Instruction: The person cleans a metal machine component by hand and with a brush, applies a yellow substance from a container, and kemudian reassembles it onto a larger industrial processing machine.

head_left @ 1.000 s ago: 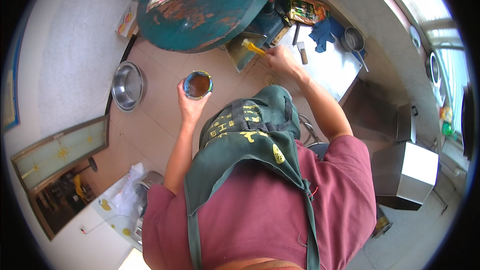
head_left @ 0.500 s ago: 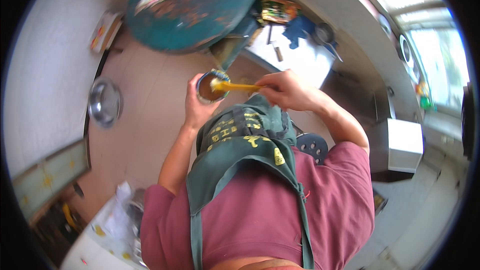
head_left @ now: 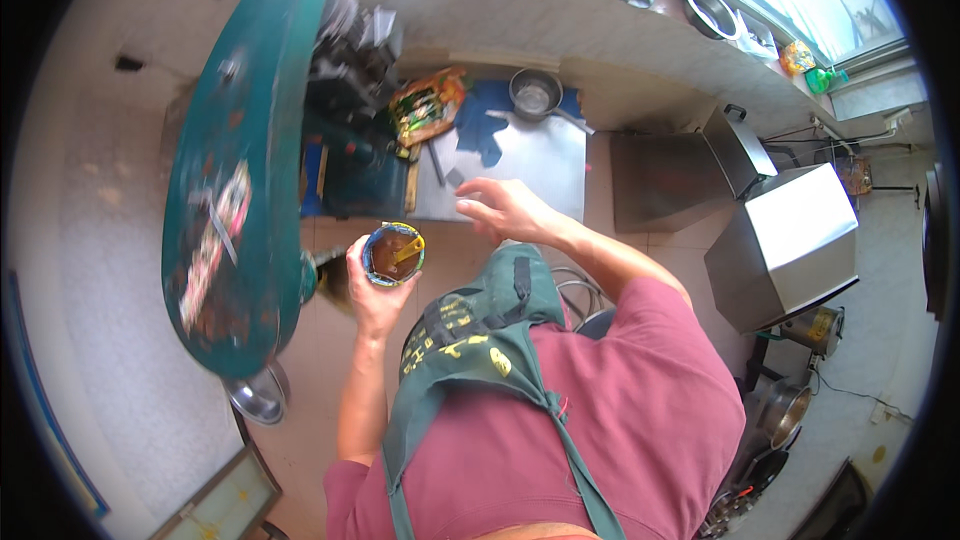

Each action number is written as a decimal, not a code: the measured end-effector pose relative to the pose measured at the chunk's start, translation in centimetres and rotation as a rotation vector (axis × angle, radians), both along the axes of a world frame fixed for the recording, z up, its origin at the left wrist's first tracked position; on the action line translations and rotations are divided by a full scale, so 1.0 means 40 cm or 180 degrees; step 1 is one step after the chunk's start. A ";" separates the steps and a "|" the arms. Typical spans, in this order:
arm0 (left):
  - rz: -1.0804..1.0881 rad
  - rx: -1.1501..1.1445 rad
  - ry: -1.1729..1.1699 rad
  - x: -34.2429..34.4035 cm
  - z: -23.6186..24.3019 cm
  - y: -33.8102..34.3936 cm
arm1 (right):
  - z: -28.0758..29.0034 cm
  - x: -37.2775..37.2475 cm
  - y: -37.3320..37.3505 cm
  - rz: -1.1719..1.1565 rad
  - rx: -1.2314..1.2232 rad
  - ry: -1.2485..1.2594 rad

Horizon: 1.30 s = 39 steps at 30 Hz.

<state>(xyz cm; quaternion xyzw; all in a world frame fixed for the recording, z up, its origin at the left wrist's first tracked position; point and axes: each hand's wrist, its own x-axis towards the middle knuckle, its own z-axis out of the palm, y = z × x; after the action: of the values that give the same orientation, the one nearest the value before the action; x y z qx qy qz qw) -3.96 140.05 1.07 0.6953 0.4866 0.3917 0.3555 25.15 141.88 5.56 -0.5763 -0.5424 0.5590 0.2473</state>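
Note:
My left hand (head_left: 376,302) is wrapped round a small round can (head_left: 370,270) with a blue and yellow smeared rim. Brown liquid shows inside the can, and a yellow-handled brush (head_left: 408,249) leans in it, its bristles hidden. My right hand (head_left: 512,210) is empty, with fingers apart and stretched to the left. It is in front of the near edge of a grey metal-topped table (head_left: 545,160). On that table, beyond my fingers, lie a small flat grey piece (head_left: 455,178) and a thin dark bar (head_left: 436,164).
A big teal machine guard (head_left: 255,170) with worn patches stands at the left. A metal pan (head_left: 535,93), blue cloth (head_left: 482,130) and a colourful packet (head_left: 428,105) are on the table. At the right is a boxy steel hood (head_left: 785,245); a steel basin (head_left: 262,395) sits low at the left.
My right hand has let go of the yellow brush, which now rests in the can, and has opened out near the table. The view has swung right, bringing more of the table in.

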 end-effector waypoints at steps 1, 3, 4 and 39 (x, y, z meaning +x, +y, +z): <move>-0.0069 -0.0090 0.0005 0.060 0.001 0.058 | -0.036 0.083 0.033 -0.0227 0.0210 -0.0112; -0.0190 -0.0336 0.0031 0.187 0.019 0.165 | -0.116 0.269 0.088 -0.0669 0.0555 -0.0334; -0.0340 -0.0273 0.0048 0.251 0.025 0.225 | -0.156 0.378 0.130 -0.0897 0.0872 -0.0747; -0.1019 -0.0036 -0.0344 1.368 -0.152 1.139 | 0.034 1.109 0.863 -0.0644 0.2324 -0.2606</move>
<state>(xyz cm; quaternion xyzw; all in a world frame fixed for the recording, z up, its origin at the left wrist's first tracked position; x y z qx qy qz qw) 50.75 185.59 -5.02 0.7399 0.3520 0.3641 0.4429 69.52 176.41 6.94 -0.6726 -0.6945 0.0388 0.2524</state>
